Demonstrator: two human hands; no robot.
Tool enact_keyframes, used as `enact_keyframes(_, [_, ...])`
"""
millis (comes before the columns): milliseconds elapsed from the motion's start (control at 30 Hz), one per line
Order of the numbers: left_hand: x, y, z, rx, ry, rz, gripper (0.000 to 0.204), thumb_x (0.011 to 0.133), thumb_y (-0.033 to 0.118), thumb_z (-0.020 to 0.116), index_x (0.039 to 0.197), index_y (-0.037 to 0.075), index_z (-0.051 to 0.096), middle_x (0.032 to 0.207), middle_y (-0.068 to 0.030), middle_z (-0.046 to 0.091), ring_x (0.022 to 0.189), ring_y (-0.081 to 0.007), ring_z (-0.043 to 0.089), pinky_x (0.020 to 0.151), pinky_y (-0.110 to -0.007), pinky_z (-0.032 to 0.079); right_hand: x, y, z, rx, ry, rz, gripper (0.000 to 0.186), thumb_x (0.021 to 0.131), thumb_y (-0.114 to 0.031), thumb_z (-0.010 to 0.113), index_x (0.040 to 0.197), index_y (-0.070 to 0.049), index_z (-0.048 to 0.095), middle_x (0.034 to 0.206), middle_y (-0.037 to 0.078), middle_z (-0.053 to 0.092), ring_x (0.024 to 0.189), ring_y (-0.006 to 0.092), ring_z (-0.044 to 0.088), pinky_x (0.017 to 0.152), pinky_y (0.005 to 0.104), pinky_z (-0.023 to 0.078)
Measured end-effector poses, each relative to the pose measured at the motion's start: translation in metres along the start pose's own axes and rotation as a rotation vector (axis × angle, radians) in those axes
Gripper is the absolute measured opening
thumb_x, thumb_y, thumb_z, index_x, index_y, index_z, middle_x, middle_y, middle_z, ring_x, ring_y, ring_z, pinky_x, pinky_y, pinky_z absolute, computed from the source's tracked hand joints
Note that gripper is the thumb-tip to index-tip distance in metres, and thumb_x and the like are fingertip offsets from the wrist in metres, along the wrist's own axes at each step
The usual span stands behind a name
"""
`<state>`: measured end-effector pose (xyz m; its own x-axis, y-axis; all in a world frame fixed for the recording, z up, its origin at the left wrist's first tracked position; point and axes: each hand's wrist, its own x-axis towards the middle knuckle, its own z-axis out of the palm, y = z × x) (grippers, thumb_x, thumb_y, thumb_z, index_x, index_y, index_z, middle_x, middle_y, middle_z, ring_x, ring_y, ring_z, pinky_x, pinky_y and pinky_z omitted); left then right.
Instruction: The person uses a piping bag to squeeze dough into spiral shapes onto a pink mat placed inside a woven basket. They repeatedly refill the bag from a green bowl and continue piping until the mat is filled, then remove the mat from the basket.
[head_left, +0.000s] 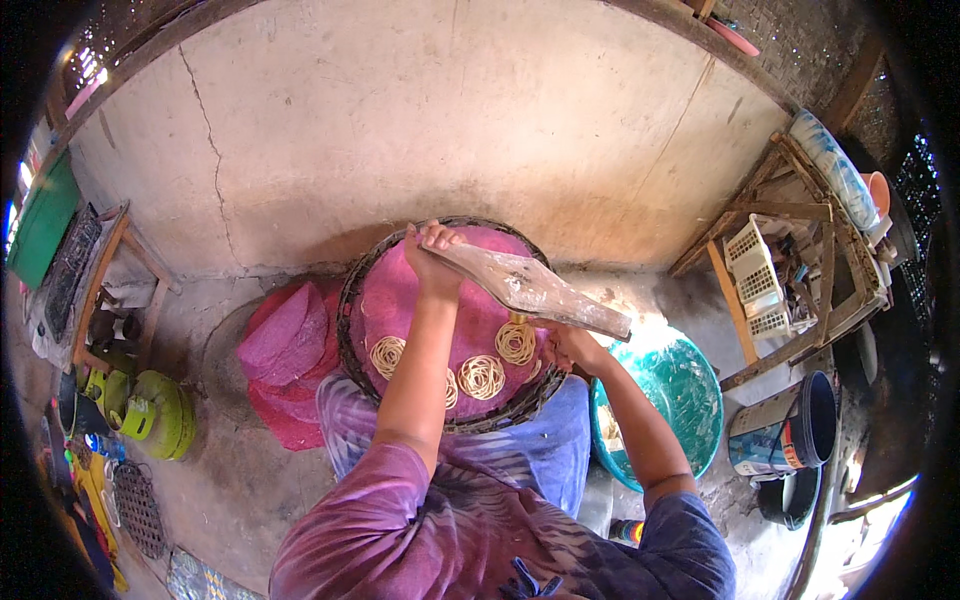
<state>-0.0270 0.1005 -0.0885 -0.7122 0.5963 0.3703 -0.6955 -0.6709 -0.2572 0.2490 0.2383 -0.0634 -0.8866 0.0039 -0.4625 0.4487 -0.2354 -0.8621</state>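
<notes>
My left hand [435, 255] is closed on the upper-left end of a long, worn wooden board [525, 285], which slants down to the right. My right hand [570, 345] is curled beneath its lower half, beside a brass-coloured cylinder [518, 318]; what exactly its fingers hold is hidden. Below is a pink sheet [420, 300] in a round dark woven tray [349, 305] resting at my lap over blue patterned cloth [545, 450]. Pale coils of noodle-like strands [481, 377] lie on the sheet, one just under the cylinder, others partly behind my left forearm.
Pink sheets [285, 340] are stacked left of the tray, near green gas cylinders [160, 420] and a wooden stand [120, 275]. At right are a teal basin [690, 400], a bucket [760, 445] and a wooden rack [740, 340] with white crates. A cracked wall [470, 120] stands close ahead.
</notes>
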Motion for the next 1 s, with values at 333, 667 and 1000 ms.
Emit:
enact_keyframes(333, [-0.005, 0.023, 0.072, 0.454, 0.267, 0.055, 0.051, 0.094, 0.055, 0.033, 0.064, 0.015, 0.043, 0.051, 0.0003, 0.038, 0.049, -0.0178, 0.039, 0.057, -0.036, 0.037, -0.021, -0.087, 0.046, -0.598, 0.091, 0.038, 0.075, 0.097, -0.067, 0.025, 0.113, -0.005, 0.064, 0.067, 0.007, 0.06, 0.054, 0.0144, 0.056, 0.051, 0.0288, 0.045])
enact_keyframes(667, [-0.008, 0.049, 0.07, 0.403, 0.372, 0.087, 0.043, 0.092, 0.046, 0.029, 0.064, 0.015, 0.041, 0.049, 0.0012, 0.037, 0.046, -0.0173, 0.037, 0.056, -0.036, 0.037, -0.015, -0.1, 0.094, -0.947, 0.369, 0.062, 0.075, 0.097, -0.063, 0.032, 0.105, 0.003, 0.067, 0.065, 0.013, 0.06, 0.06, 0.022, 0.062, 0.062, 0.0384, 0.05])
enact_keyframes(1000, [-0.009, 0.042, 0.088, 0.494, 0.455, 0.12, 0.039, 0.089, 0.043, 0.031, 0.061, 0.018, 0.04, 0.048, 0.0039, 0.035, 0.043, -0.0144, 0.034, 0.053, -0.034, 0.035, -0.014, -0.095, 0.099, -0.929, 0.422, -0.022, 0.065, 0.098, -0.055, 0.039, 0.103, 0.004, 0.066, 0.077, 0.024, 0.066, 0.073, 0.031, 0.066, 0.071, 0.043, 0.05])
